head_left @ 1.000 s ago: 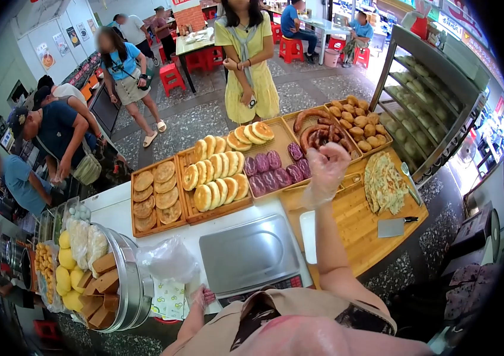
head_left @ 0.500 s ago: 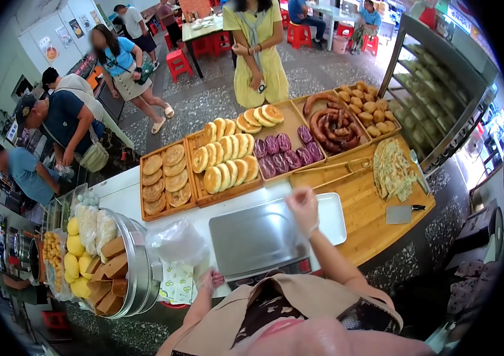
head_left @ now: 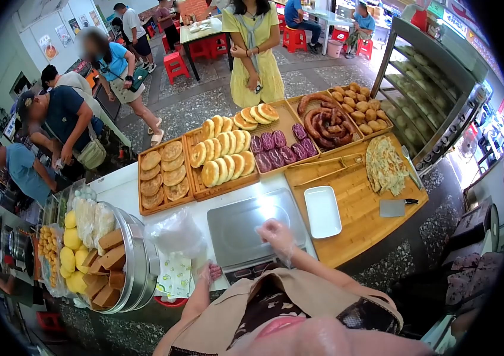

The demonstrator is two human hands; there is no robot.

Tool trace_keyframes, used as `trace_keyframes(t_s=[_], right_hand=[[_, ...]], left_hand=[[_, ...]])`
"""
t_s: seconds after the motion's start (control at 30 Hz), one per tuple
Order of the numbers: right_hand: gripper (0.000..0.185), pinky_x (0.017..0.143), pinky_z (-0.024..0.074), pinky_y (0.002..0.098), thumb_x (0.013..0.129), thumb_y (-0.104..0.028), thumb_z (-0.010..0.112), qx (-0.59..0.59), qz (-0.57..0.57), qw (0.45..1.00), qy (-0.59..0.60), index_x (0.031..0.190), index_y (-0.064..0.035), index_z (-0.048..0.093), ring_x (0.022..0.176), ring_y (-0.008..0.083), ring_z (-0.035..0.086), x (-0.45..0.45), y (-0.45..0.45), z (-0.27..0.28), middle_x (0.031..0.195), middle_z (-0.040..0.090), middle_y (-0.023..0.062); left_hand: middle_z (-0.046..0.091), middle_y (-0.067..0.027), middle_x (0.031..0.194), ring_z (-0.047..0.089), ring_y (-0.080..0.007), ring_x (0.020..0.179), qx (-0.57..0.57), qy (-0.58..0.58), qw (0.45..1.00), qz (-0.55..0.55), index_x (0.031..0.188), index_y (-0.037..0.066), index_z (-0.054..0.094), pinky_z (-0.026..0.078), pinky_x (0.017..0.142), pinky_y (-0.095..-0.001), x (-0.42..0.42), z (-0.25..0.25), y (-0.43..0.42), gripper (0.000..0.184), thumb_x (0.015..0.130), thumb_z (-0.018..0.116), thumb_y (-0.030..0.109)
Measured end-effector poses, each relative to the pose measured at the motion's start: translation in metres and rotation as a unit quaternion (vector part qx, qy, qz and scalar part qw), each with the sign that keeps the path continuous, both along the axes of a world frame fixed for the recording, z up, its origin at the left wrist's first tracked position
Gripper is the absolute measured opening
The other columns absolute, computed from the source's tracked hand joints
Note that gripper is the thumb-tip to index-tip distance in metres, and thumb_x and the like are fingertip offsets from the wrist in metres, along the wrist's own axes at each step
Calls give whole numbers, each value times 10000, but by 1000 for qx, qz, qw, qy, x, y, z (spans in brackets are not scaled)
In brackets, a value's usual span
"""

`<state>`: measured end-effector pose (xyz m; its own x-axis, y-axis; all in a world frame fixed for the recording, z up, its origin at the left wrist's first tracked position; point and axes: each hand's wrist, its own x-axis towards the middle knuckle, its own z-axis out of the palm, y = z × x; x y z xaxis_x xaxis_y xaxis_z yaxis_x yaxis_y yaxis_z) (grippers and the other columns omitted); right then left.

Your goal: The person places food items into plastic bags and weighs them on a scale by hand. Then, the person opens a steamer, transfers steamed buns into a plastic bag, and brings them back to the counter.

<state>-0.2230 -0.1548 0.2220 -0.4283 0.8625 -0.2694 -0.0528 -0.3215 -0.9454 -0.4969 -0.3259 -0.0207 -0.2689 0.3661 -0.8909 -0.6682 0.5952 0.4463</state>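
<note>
My right hand [head_left: 277,237], in a thin clear plastic glove, hovers over the steel-topped scale [head_left: 240,228] with its fingers curled in. Nothing shows in it. My left hand [head_left: 209,272] rests at the counter's near edge, left of the scale, fingers loosely extended and holding nothing visible. Beyond it lie a heap of clear plastic bags [head_left: 176,235] and a green-patterned sheet [head_left: 175,275]. Right of the scale, a white rectangular dish [head_left: 322,212] sits on the wooden board [head_left: 347,246].
Wooden trays hold flat cakes [head_left: 173,170], pale round buns [head_left: 226,168], purple pieces [head_left: 276,155], sausages [head_left: 327,121] and fried balls [head_left: 362,107]. The board carries tongs [head_left: 323,174], a pancake pile [head_left: 386,167] and a cleaver [head_left: 393,207]. A steamer [head_left: 139,267] stands left; a person in yellow [head_left: 256,59] stands opposite.
My right hand has moved left and nearer to me, from beside the white dish to over the scale. My left hand stays by the edge. The view has shifted slightly.
</note>
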Motion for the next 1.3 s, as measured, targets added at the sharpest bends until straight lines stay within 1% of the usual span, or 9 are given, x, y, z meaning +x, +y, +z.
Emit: trace_keyframes(t_s=[0.17, 0.37, 0.47, 0.57, 0.73, 0.83, 1.07, 1.13, 1.3], right_hand=[[240, 588, 439, 221, 786, -236, 704, -2, 84, 996, -34, 824, -55, 550, 641, 77, 495, -2, -10, 7, 685, 511, -11], [452, 725, 508, 333, 690, -281, 771, 492, -42, 869, -40, 1044, -84, 571, 842, 223, 592, -29, 41, 92, 983, 580, 110], [473, 733, 509, 333, 666, -223, 788, 655, -96, 746, -65, 1066, -98, 569, 888, 247, 582, -41, 66, 141, 989, 574, 99], [473, 735, 508, 337, 665, -157, 784, 703, -88, 706, -28, 1082, -103, 568, 894, 264, 576, -51, 81, 157, 992, 568, 100], [354, 677, 500, 338, 677, -98, 765, 751, -173, 637, -8, 981, -94, 582, 799, 235, 582, -59, 93, 212, 899, 576, 71], [248, 450, 319, 262, 728, -51, 710, 695, -174, 696, 53, 650, -52, 474, 466, 129, 399, -56, 102, 219, 548, 464, 31], [371, 437, 233, 293, 819, -88, 605, 567, -207, 790, 104, 559, -30, 347, 448, 120, 304, -53, 131, 155, 505, 340, 34], [389, 431, 263, 332, 822, -106, 595, 584, -337, 739, -13, 530, -35, 349, 431, 171, 352, -32, 155, 130, 492, 376, 71], [228, 550, 387, 326, 824, -222, 642, 457, -406, 771, -180, 706, -54, 543, 597, 155, 507, 73, 215, 112, 647, 558, 78]], left_hand=[[610, -111, 646, 590, -247, 530, 27, 16, 999, 9, 766, 21, 546, 525, 519, -350, 7, 4, -3, 367, 845, 489, 376], [629, -104, 704, 605, -239, 581, 96, -95, 990, -40, 831, 36, 575, 526, 548, -355, -18, -46, -11, 436, 860, 472, 459], [638, -108, 749, 612, -241, 617, 100, -92, 989, -50, 850, 46, 578, 528, 574, -365, -20, -53, -11, 458, 866, 462, 489], [640, -119, 772, 615, -251, 640, 70, -38, 996, -35, 853, 38, 574, 530, 595, -379, -6, -24, -8, 453, 873, 457, 474], [632, -140, 744, 616, -270, 620, 83, -61, 995, -21, 832, 12, 566, 536, 586, -388, -6, -22, -3, 422, 878, 460, 417], [633, -158, 705, 610, -270, 536, 15, 17, 1000, 20, 803, -4, 571, 541, 516, -377, 1, -12, -2, 407, 866, 491, 391], [616, -128, 662, 590, -260, 511, -21, 19, 1000, 9, 769, 27, 545, 539, 508, -384, 7, 16, 2, 360, 875, 497, 368], [604, -119, 636, 579, -253, 497, -27, 19, 999, 15, 728, 31, 533, 527, 485, -372, 8, 19, 3, 352, 865, 510, 354], [584, -113, 610, 562, -247, 481, 5, -18, 999, 29, 701, 37, 509, 505, 457, -356, 0, 5, -1, 350, 857, 524, 350]])
